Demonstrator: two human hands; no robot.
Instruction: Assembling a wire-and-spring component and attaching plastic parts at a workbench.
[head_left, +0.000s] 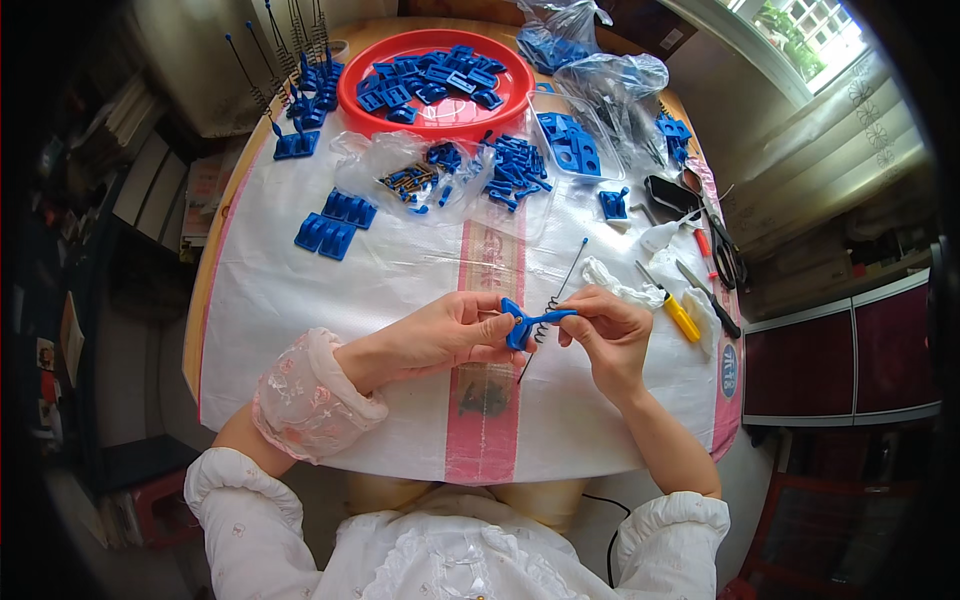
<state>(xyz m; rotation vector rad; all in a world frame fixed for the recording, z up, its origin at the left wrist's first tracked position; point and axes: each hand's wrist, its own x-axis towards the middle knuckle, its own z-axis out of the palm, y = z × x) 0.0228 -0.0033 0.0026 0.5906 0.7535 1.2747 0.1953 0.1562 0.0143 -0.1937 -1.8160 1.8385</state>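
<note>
In the middle of the table, close to me, my left hand [450, 332] pinches a blue plastic bracket [514, 322] between thumb and fingers. A slim blue lever [548, 317] sticks out of the bracket to the right, and the closed fingertips of my right hand [612, 340] grip its far end. A black coiled wire [566, 275] with a blue tip slants past the lever; I cannot tell whether it is joined to it. A small brass-coloured spot shows on the bracket beside my left thumb.
A red round tray [352, 112] of blue brackets stands at the back. Before it lie small blue levers [515, 168] and brass-coloured pieces [408, 182] on plastic. Assembled pieces with coiled wires [296, 143] stand back left. A yellow-handled screwdriver [682, 318], knife [722, 312] and scissors [730, 262] lie right.
</note>
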